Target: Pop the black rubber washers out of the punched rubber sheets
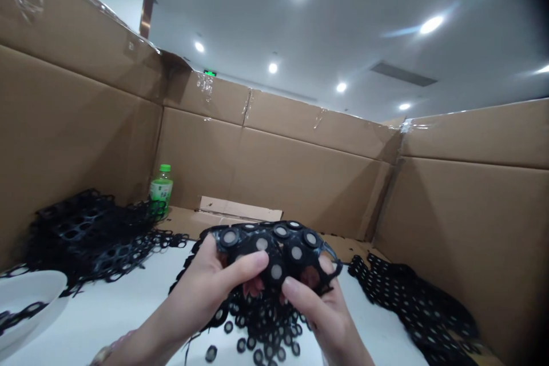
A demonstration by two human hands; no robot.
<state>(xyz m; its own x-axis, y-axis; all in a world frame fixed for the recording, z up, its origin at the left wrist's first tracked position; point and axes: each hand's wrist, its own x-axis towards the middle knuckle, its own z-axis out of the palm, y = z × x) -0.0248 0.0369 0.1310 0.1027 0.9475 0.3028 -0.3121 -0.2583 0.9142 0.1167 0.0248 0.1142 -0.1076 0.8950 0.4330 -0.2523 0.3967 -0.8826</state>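
Between both hands is a black, bendable sheet (286, 243) set with round pieces that have pale grey centres. My left hand (223, 274) grips its left side, thumb pressed on the front by one of the discs. At the right side, my right hand (319, 303) pinches it, with the thumb near the lower middle. Reddish patches show through holes in the sheet. Below it, many loose black discs (268, 334) with pale centres lie heaped on the white table top (124, 309). Fingers behind the sheet are mostly hidden.
A tangle of black perforated sheets (86, 234) lies at the left. Behind it stands a green-capped bottle (161, 190). A white bowl (51, 286) holds black strips. More disc-filled black sheets (412, 297) are piled at the right. Cardboard walls (309, 171) surround the table.
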